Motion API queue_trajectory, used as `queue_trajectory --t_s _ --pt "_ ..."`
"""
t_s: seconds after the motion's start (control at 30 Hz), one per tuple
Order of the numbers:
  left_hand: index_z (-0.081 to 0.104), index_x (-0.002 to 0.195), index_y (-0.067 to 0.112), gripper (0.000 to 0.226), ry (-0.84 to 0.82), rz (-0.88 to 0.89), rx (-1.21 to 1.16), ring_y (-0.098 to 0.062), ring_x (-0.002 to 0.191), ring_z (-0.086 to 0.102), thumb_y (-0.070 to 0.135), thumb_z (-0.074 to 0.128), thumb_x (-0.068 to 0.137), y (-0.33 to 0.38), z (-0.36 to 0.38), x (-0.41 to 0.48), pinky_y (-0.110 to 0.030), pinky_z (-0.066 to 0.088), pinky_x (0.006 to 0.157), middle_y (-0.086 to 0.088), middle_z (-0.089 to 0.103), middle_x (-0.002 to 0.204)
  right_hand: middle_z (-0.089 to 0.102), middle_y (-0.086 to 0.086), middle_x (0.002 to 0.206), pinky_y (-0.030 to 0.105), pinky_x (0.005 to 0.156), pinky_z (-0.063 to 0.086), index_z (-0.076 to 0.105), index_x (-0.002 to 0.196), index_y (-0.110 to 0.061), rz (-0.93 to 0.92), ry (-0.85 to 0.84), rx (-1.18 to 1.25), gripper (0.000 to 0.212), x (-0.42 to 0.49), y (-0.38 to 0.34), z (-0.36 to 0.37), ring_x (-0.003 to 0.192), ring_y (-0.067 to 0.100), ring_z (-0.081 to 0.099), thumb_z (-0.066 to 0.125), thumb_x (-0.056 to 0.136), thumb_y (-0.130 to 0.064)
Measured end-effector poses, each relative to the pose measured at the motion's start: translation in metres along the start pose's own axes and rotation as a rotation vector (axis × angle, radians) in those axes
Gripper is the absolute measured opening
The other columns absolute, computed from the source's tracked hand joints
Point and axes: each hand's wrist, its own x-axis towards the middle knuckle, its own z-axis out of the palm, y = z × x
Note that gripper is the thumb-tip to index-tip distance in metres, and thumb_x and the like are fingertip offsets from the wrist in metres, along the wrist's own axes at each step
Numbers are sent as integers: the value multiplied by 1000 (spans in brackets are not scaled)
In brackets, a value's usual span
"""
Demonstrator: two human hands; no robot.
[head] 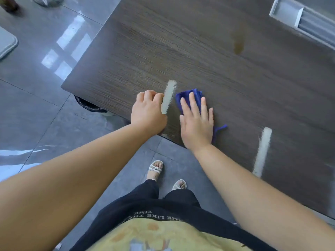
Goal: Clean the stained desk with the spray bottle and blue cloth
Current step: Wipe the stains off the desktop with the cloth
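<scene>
The dark wood desk (199,57) fills the upper right of the head view. A brownish stain (238,44) lies on it, far from my hands. My right hand (196,124) lies flat with straight fingers on the crumpled blue cloth (194,96), pressing it onto the desk near the front edge. My left hand (147,113) rests beside it on the desk with its fingers curled under, holding nothing. A pale strip (168,96) on the desk surface runs between the two hands. No spray bottle is in view.
A second pale strip (262,151) marks the desk to the right. A metal cable tray (301,19) is set into the desk's far right. A bin with a black liner (88,105) stands under the left corner. Glossy grey floor tiles (45,87) lie to the left.
</scene>
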Motion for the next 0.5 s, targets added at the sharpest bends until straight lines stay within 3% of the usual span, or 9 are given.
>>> queue_trajectory --t_s 0.1,0.17,0.27,0.37,0.4,0.43,0.5 --pt "41 135 19 52 -17 5 23 -28 130 26 18 52 85 1 0 4 -36 30 103 -5 34 141 36 -1 150 50 111 21 44 138 -27 -517 -123 -18 45 -39 33 -1 139 32 28 34 95 -31" --pt "42 134 19 50 -35 4 59 -29 130 26 17 51 85 1 0 6 -36 29 103 -5 34 141 32 -5 150 47 113 15 39 139 -32 -580 -176 3 43 -50 80 -14 140 26 23 34 96 -32" --pt "43 133 20 50 -44 4 103 -30 128 27 17 50 84 8 0 10 -38 29 102 -4 33 140 31 -1 152 59 108 26 37 141 -29 -205 -119 -7 46 -38 123 -29 140 32 24 30 95 -33" --pt "42 132 20 49 -40 36 119 -30 128 27 18 49 84 25 1 17 -39 27 102 -4 32 140 15 -2 158 54 114 14 26 148 -28 381 -37 25 49 -11 90 -26 145 30 10 30 99 -30" --pt "43 131 20 48 -34 61 127 -30 128 26 17 49 84 30 1 20 -39 26 103 -4 32 141 11 -3 159 52 115 11 22 149 -29 479 -27 13 50 -6 71 -22 145 29 6 32 100 -30" --pt "44 131 19 47 -31 83 132 -30 129 26 17 49 84 36 1 23 -39 26 103 -5 32 141 12 -3 159 53 114 12 22 149 -28 471 -14 5 51 -4 52 -18 145 30 8 33 100 -31" --pt "46 128 18 43 -39 130 142 -31 129 26 18 48 85 47 0 30 -39 27 104 -6 32 142 23 1 156 56 111 22 30 147 -25 173 -71 -17 51 -12 36 -13 142 35 20 31 97 -36"
